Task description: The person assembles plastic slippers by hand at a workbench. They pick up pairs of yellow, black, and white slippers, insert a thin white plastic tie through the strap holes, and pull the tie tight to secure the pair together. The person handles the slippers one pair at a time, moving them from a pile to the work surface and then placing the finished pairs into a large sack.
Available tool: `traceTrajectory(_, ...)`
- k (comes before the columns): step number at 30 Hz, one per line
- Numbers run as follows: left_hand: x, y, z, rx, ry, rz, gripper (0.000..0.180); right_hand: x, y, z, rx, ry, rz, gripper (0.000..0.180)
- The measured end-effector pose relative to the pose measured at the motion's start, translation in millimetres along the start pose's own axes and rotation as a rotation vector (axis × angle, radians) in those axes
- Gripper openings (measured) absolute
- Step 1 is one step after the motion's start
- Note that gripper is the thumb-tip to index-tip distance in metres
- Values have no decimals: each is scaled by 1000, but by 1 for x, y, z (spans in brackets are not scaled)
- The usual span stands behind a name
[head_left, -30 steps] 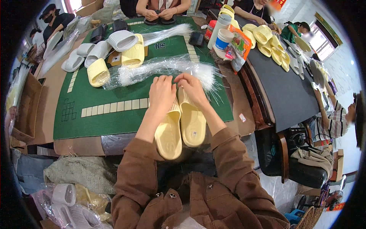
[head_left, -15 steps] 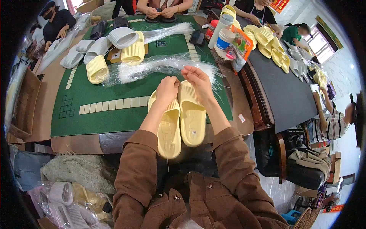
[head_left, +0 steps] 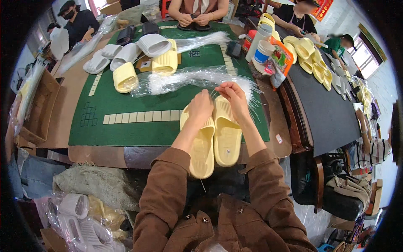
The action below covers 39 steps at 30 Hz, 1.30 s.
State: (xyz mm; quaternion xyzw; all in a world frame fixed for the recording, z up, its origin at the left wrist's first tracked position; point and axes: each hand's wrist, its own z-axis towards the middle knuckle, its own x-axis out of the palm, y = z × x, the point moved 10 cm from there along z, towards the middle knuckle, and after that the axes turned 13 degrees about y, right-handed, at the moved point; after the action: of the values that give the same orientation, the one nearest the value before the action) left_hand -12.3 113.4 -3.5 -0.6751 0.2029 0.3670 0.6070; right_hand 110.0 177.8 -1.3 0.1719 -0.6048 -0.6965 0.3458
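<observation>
A pair of pale yellow slides lies side by side at the table's front edge: the left slide (head_left: 202, 151) and the right slide (head_left: 228, 143), their soles toward me. Over the left slide's ribbed strap, my left hand (head_left: 201, 107) has its fingers drawn together; whatever is in them is hidden. Just above the right slide's strap, my right hand (head_left: 236, 98) pinches a thin clear strand (head_left: 213, 93) that runs between the two hands. Another thin strand (head_left: 203, 185) hangs below the left slide's heel. Beyond my hands lies a plastic-wrapped bundle of fine white strands (head_left: 189, 79).
Grey and yellow slides (head_left: 125, 56) sit at the far left of the green mat (head_left: 138, 133). Jars and a cup (head_left: 262, 51) stand at the right edge. Yellow and grey slides line the black side table (head_left: 312, 126). Across from me, a person's hands (head_left: 194, 19) hold something dark.
The whole view has shifted, so the table and slides sit further right. My hands stay at the straps, and my right hand's fingers have curled a little lower.
</observation>
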Motion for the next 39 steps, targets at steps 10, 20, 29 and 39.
traceTrajectory(10,-20,-1,-7,250,-183,-358,10,20,2,4,59,69,-453,23)
traceTrajectory(20,-15,-6,-9,226,-101,-356,13,-14,-3,-2,-21,-201,-166,14)
traceTrajectory(29,-17,-2,-11,209,-183,-249,16,14,5,-2,-9,-78,-494,12)
traceTrajectory(39,-18,-6,-14,254,-211,-238,15,-23,6,-9,-126,-261,-45,21)
